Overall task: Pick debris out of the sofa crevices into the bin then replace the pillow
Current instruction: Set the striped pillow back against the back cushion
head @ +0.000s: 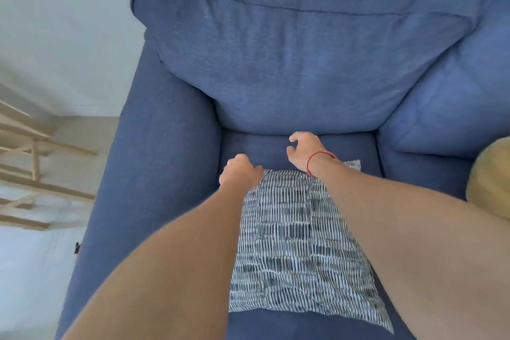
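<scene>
A blue fabric sofa (303,69) fills the view. A pillow (298,246) with a black-and-white dash pattern lies flat on the seat cushion. My left hand (240,170) rests closed at the pillow's far left corner, seemingly gripping it. My right hand (303,150), with a red string on its wrist, hovers over the seat just beyond the pillow's far right edge, fingers curled and apart, holding nothing I can see. The crevice below the back cushion (298,134) lies just past the fingers. No debris or bin is visible.
The sofa's left armrest (154,179) runs along the left. A yellowish cushion (491,182) shows at the right edge. Pale wooden slatted furniture (30,174) stands on the floor to the left, by a white wall.
</scene>
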The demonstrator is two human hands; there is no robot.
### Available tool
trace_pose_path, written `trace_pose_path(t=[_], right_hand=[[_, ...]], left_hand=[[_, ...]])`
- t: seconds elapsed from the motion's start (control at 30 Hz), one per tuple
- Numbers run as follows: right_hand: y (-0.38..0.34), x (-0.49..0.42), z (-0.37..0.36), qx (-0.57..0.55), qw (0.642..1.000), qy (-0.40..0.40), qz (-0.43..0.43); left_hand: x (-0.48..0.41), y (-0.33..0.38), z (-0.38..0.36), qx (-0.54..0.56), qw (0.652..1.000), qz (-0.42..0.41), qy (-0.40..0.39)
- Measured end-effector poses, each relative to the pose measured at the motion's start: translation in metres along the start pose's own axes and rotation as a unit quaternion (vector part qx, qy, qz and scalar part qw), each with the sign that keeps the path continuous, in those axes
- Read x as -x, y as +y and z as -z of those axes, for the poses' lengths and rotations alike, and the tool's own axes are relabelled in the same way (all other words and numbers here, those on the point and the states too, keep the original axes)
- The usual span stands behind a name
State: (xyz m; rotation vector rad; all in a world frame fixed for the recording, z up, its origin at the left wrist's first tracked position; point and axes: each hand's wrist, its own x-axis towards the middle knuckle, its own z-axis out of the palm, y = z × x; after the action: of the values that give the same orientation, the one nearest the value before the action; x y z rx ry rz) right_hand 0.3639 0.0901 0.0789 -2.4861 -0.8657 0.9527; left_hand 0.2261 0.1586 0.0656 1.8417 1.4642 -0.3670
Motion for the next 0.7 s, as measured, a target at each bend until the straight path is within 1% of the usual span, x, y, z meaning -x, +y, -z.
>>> trace_pose_path(t=[0.17,0.37,0.43,0.53,0.57,0.63,0.7], right_hand=[[0.057,-0.005,0.008,-0.023,0.999,-0.007,-0.049],[0.106,-0.017,0.002,0.039,0.995,-0.034,-0.081],[0.115,-0.02,-0.005,0.063,0.993,-0.044,-0.094],[0.124,-0.024,-0.013,0.09,0.986,-0.038,-0.132],[0.127,-0.024,-0.016,0.091,0.984,-0.027,-0.153],[0.132,-0.022,-0.019,0.066,0.975,-0.022,-0.21],[0.133,-0.022,-0.022,-0.012,0.962,-0.03,-0.271]], left_hand=[[-0.005,0.022,-0.037,-0.018,0.999,0.02,-0.037],[-0.022,0.035,-0.073,-0.089,0.996,0.025,-0.006],[-0.028,0.032,-0.082,-0.088,0.995,0.054,0.0],[-0.034,0.024,-0.091,-0.113,0.983,0.143,0.012],[-0.034,0.022,-0.093,-0.107,0.978,0.177,0.006],[-0.037,0.018,-0.096,-0.033,0.97,0.24,-0.021],[-0.038,0.016,-0.098,0.048,0.962,0.257,-0.077]])
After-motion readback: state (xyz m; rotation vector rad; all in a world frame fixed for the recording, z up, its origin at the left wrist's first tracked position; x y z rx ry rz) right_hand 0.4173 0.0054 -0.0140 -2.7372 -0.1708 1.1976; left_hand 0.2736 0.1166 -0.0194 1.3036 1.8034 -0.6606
